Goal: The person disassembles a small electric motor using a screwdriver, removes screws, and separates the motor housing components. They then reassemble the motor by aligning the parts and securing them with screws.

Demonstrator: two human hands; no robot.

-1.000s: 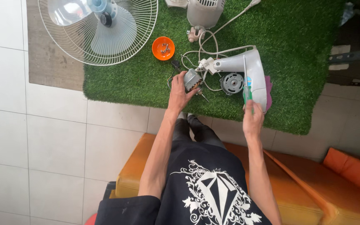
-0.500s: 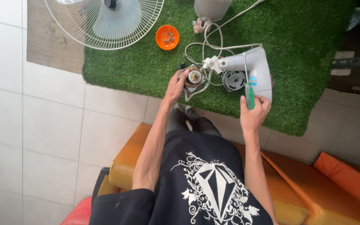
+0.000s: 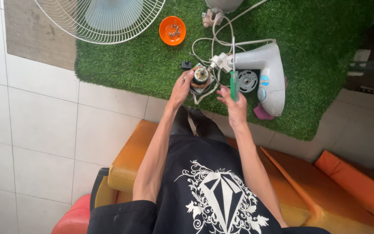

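Observation:
My left hand (image 3: 180,89) grips a small fan motor (image 3: 201,79) with copper windings, held above the edge of the green turf mat (image 3: 143,65). White wires run from the motor to a white plastic fan housing (image 3: 269,73) lying on the mat. My right hand (image 3: 234,104) holds a green-handled screwdriver (image 3: 233,82) upright, its metal shaft pointing up, just right of the motor. The two hands are close together, a few centimetres apart.
A white wire fan guard (image 3: 96,19) lies at the top left. An orange bowl (image 3: 172,30) with screws sits on the turf. A grey fan base (image 3: 221,5) is at the top. I sit on an orange seat (image 3: 126,160) over white floor tiles (image 3: 35,130).
My right hand picked up the green screwdriver from beside the white housing and moved left toward the motor. The left hand kept hold of the motor and lifted it slightly.

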